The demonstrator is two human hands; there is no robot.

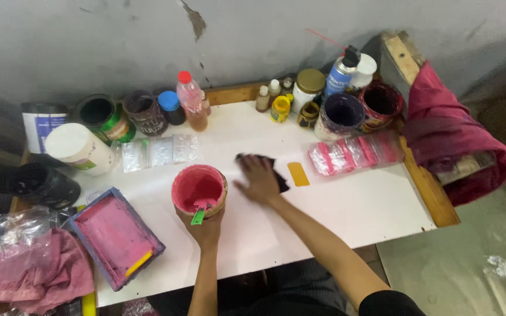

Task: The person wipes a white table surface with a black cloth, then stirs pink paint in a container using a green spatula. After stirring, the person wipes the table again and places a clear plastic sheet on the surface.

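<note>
**Pink paint tub in hand, cloth on counter**

Forearms nearest the camera, both cut off at the lower edge. Left hand (206,225): fingers closed around the pink paint tub (199,188), held just above the counter (346,205); a green-handled tool (199,215) leans on its near rim. Right hand (259,180): flat, fingers spread on a dark cloth (267,167), just beside a yellow card (298,174).

Risks: tub tilts and paint spills on the counter; tool slips out.

Unclear: paint depth; tool's working end, coated pink; most of the cloth, under the hand.
</note>
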